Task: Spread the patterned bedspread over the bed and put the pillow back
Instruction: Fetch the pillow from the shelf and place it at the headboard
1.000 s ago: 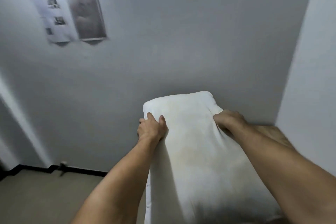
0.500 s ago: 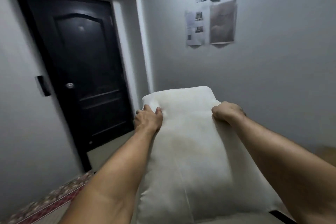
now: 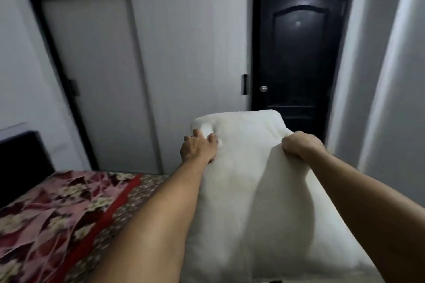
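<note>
1. The white pillow (image 3: 248, 190) is held in the air, right of the bed (image 3: 142, 193).
2. Its upper edge is gripped by the left hand (image 3: 199, 148) and the right hand (image 3: 299, 146), fingers clenched into the fabric.
3. The patterned bedspread (image 3: 57, 209) lies on the bed.

No writing, label, brand, number or sign can be read anywhere in view. The bedspread (image 3: 57, 209) shows only a floral print and the pillow (image 3: 248, 190) a plain pale cover, and the whole view is softened by blur.
</note>
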`<state>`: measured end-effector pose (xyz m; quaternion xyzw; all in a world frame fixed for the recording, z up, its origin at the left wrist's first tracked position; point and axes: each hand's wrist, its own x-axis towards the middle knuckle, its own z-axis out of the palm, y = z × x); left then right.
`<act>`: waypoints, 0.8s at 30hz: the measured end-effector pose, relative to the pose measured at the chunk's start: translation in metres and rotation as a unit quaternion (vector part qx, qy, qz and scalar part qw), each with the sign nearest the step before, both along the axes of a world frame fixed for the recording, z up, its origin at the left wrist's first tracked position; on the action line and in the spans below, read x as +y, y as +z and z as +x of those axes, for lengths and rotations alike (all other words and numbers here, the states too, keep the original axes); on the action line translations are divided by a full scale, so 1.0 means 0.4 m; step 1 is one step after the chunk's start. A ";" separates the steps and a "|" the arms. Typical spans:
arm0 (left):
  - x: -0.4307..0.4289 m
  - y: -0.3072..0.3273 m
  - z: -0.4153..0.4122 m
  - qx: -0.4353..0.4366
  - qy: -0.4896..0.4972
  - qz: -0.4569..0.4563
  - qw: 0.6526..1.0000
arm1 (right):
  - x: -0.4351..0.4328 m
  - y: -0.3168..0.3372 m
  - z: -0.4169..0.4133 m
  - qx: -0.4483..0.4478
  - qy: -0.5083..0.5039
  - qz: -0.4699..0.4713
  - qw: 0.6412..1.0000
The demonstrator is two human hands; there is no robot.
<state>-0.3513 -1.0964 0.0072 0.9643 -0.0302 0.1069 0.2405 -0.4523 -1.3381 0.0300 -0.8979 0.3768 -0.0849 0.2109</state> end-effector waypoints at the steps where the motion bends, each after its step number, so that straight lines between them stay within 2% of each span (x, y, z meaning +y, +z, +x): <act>1: 0.047 0.004 0.002 -0.002 0.023 0.000 1.000 | 0.036 -0.001 0.030 0.001 0.026 -0.005 1.000; 9: 0.413 0.006 -0.083 0.001 0.215 0.013 0.976 | 0.360 0.010 0.181 0.012 0.243 -0.022 0.970; 19: 0.768 -0.013 -0.311 0.021 0.401 0.021 0.916 | 0.775 -0.002 0.197 0.001 0.406 0.009 0.914; 24: 0.909 0.006 -0.384 0.021 0.454 0.016 0.891 | 0.951 0.001 0.186 0.001 0.464 0.012 0.886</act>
